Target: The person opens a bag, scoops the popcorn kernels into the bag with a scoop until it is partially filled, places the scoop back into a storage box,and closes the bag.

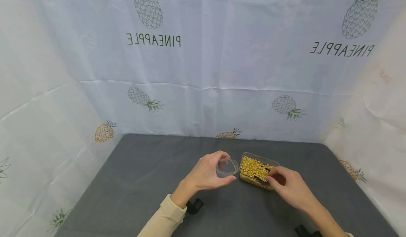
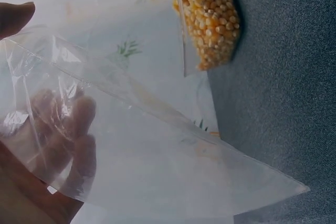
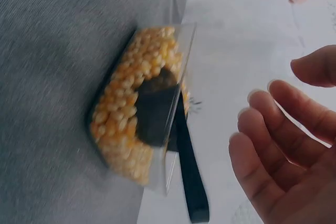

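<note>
Dark grey worktop (image 1: pixel 152 180), matte, woven-fabric look, pretty flat all over. Clear rectangular plastic container (image 1: pixel 261 159) sits right on it, base down, bit right of middle, mostly filled with yellow corn kernels (image 1: pixel 250 166).

In the left hand (image 1: pixel 207 172), a glossy plastic bag (image 2: pixel 147 150); beside the right hand (image 1: pixel 293 187), a smooth plastic tub (image 1: pixel 253 182); below, matt cloth-like tabletop (image 1: pixel 158 170).

A pale cloth (image 1: pixel 238 60) hung behind and beside the dark grey desk (image 1: pixel 152 173); it bore grey pineapples (image 1: pixel 148 10), orange pineapples (image 1: pixel 104 133) and dark lettering (image 1: pixel 153 40) reading PINEAPPLE in reverse.
</note>
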Action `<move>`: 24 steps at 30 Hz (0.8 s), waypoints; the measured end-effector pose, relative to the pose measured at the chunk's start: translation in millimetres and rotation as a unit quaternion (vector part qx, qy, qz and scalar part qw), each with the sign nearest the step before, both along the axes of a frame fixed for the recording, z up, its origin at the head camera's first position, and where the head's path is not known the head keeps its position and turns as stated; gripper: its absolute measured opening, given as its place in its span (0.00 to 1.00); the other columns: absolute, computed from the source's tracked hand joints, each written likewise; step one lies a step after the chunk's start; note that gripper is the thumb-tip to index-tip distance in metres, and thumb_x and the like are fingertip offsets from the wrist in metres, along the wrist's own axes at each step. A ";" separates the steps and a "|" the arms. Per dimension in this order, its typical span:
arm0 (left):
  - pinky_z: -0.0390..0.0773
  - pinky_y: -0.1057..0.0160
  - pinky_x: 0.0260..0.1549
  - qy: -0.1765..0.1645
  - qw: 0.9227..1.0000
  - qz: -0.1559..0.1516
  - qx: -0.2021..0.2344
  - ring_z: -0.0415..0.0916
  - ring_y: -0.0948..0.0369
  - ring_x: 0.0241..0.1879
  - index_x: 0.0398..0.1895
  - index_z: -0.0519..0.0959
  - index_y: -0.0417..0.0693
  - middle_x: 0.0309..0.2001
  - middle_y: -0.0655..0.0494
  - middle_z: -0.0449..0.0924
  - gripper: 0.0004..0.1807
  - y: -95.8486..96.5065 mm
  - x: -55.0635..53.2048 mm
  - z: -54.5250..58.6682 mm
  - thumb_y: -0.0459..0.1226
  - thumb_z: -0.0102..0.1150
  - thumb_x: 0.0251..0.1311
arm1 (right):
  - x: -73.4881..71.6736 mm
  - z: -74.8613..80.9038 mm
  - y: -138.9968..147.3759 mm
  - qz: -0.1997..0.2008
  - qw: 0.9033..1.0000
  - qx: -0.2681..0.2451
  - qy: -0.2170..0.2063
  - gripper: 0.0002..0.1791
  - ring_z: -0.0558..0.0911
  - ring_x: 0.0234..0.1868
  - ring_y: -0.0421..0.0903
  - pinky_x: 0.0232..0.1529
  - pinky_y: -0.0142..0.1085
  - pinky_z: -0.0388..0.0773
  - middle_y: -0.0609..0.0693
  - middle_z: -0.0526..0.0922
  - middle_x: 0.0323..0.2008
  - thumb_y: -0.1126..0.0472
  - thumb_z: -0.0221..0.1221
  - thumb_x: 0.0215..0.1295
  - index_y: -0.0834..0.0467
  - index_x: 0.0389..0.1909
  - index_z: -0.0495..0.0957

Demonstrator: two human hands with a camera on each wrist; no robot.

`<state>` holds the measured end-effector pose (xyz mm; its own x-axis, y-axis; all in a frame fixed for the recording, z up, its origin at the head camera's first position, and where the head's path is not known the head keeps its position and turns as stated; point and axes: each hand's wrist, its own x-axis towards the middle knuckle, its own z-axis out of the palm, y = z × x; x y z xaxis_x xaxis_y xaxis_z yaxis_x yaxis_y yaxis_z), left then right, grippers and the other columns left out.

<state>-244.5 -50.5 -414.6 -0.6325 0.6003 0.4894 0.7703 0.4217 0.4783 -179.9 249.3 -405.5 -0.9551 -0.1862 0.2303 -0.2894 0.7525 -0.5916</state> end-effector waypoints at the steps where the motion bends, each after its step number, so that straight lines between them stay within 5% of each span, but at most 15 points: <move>1: 0.79 0.64 0.39 0.000 1.000 0.002 -0.002 0.79 0.64 0.38 0.59 0.77 0.46 0.44 0.56 0.83 0.29 0.1 0.1 0.0 0.51 0.70 0.59 | 0.1 -1.2 1.8 -0.004 1.000 0.009 0.011 0.03 0.78 0.31 0.33 0.32 0.35 0.78 0.42 0.82 0.33 0.59 0.64 0.71 0.53 0.38 0.83; 10: 0.78 0.61 0.40 0.007 1.000 0.016 -0.014 0.77 0.67 0.36 0.59 0.77 0.47 0.42 0.58 0.82 0.30 -1.0 -0.1 1.9 0.53 0.70 0.58 | -3.2 -13.0 13.5 -0.050 0.988 0.125 0.077 0.06 0.78 0.38 0.49 0.34 0.45 0.77 0.45 0.79 0.35 0.61 0.69 0.63 0.54 0.38 0.82; 15: 0.78 0.59 0.41 0.010 1.000 0.021 -0.014 0.77 0.66 0.35 0.58 0.77 0.46 0.43 0.58 0.83 0.30 -0.9 0.2 2.4 0.52 0.71 0.58 | -6.8 -20.0 18.4 -0.057 0.986 0.148 0.042 0.12 0.78 0.39 0.51 0.35 0.47 0.77 0.50 0.79 0.38 0.59 0.70 0.62 0.60 0.43 0.82; 24: 0.78 0.60 0.40 0.012 1.000 0.021 -0.015 0.78 0.65 0.35 0.58 0.78 0.45 0.42 0.56 0.84 0.30 -1.4 -0.1 1.1 0.51 0.71 0.58 | -12.4 -32.2 23.4 -0.052 0.992 0.114 -0.003 0.13 0.81 0.40 0.51 0.38 0.49 0.80 0.51 0.79 0.40 0.57 0.68 0.65 0.61 0.44 0.82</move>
<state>-244.7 -51.9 -413.5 -0.6461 0.5881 0.4866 0.7625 0.4686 0.4461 -192.4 272.8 -437.7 -0.9731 -0.1341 0.1875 -0.2008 0.8927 -0.4034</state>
